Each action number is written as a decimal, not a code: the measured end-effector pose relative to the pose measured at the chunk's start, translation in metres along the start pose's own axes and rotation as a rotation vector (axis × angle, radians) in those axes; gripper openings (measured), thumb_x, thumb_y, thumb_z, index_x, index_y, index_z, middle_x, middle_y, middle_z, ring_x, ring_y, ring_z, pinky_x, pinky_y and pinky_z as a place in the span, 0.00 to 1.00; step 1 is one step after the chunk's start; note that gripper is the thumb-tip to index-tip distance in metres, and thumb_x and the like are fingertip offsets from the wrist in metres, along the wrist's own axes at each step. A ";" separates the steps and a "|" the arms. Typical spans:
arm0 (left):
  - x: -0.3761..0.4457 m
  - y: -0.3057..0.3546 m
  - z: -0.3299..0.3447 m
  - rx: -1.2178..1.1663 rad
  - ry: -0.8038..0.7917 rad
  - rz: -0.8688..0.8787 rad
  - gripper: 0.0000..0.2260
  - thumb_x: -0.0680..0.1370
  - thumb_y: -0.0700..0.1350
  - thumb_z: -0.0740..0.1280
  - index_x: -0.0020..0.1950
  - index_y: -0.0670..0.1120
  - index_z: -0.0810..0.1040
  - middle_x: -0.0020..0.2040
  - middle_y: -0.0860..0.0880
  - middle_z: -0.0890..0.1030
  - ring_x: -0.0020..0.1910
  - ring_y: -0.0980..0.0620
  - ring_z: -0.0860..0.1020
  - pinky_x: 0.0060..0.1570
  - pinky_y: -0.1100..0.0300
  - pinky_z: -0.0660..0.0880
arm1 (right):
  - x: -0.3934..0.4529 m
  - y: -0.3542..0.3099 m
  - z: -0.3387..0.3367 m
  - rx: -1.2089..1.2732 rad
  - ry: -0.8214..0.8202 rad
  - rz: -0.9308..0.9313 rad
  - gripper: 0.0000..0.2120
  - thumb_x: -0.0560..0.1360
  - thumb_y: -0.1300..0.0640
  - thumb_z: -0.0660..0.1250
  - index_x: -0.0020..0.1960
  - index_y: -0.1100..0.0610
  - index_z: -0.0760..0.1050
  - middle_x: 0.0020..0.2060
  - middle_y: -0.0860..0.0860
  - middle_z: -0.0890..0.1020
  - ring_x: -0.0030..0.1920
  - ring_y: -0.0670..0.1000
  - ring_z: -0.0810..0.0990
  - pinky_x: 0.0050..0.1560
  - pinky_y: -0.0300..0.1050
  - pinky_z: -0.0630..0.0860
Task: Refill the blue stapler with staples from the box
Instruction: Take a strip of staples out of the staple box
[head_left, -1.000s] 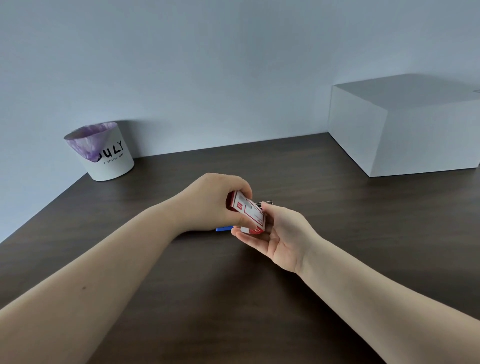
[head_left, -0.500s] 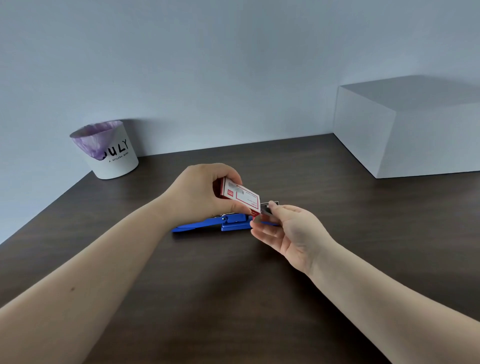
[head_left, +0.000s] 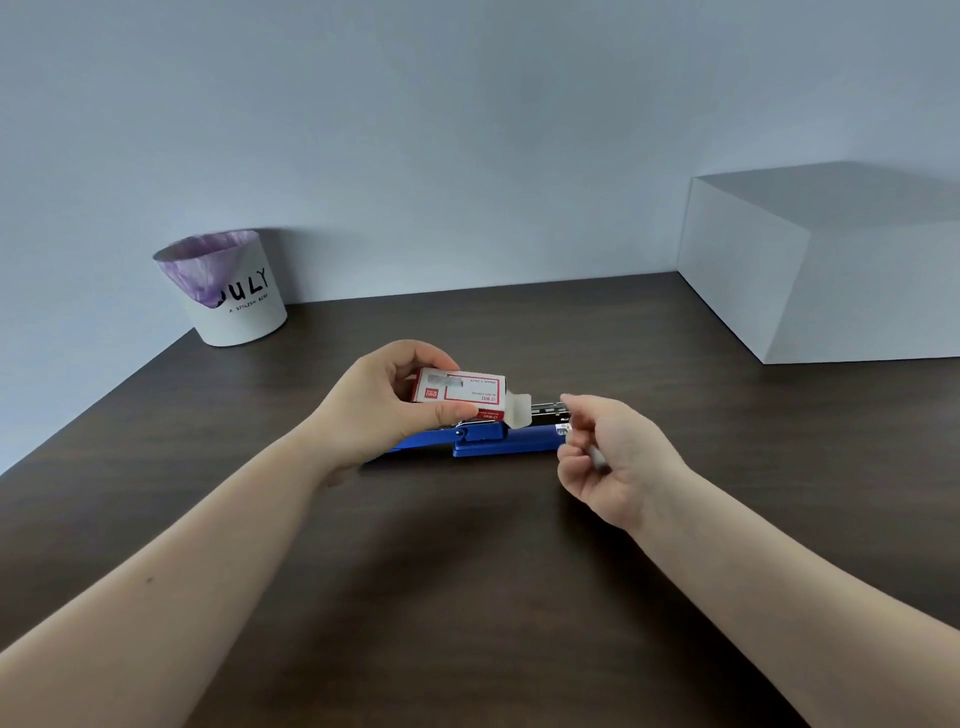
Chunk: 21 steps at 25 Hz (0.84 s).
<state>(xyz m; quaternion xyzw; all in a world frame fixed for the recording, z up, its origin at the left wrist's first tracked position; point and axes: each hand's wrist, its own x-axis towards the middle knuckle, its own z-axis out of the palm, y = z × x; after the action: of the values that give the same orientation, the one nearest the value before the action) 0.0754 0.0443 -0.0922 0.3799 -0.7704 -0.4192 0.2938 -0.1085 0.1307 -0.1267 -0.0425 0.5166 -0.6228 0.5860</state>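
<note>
My right hand (head_left: 613, 457) is nearest me, curled around a strip of staples (head_left: 592, 456) just right of the blue stapler (head_left: 498, 441). The stapler lies opened flat on the dark tabletop (head_left: 467, 571). My left hand (head_left: 384, 400) grips the red-and-white staple box (head_left: 460, 391) just above the stapler, end flap hanging open. Well beyond the stapler stand a white bin (head_left: 234, 291) far left and a white box (head_left: 831, 270) far right.
</note>
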 end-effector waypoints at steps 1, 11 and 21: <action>-0.001 -0.002 0.002 -0.030 -0.003 -0.005 0.22 0.57 0.51 0.77 0.48 0.49 0.78 0.49 0.50 0.85 0.49 0.52 0.83 0.55 0.52 0.79 | 0.000 0.001 0.002 -0.051 -0.029 0.027 0.11 0.76 0.56 0.64 0.37 0.58 0.70 0.20 0.48 0.63 0.20 0.45 0.60 0.16 0.32 0.59; -0.008 -0.012 0.014 -0.080 -0.011 -0.006 0.24 0.56 0.54 0.78 0.49 0.49 0.78 0.50 0.49 0.84 0.51 0.50 0.82 0.54 0.52 0.79 | -0.015 0.008 0.004 -0.222 -0.317 -0.053 0.12 0.78 0.53 0.60 0.51 0.57 0.80 0.43 0.56 0.85 0.21 0.43 0.55 0.18 0.33 0.52; -0.016 -0.013 0.017 -0.048 0.013 0.005 0.22 0.55 0.53 0.78 0.46 0.49 0.79 0.47 0.50 0.85 0.49 0.51 0.83 0.53 0.50 0.80 | -0.009 0.009 0.003 -0.439 -0.162 -0.233 0.11 0.77 0.56 0.63 0.54 0.61 0.78 0.39 0.58 0.84 0.17 0.43 0.59 0.16 0.33 0.56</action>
<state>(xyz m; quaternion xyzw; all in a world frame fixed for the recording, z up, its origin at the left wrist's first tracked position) 0.0748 0.0601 -0.1138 0.3737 -0.7590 -0.4344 0.3091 -0.0972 0.1378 -0.1266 -0.2773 0.5825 -0.5536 0.5266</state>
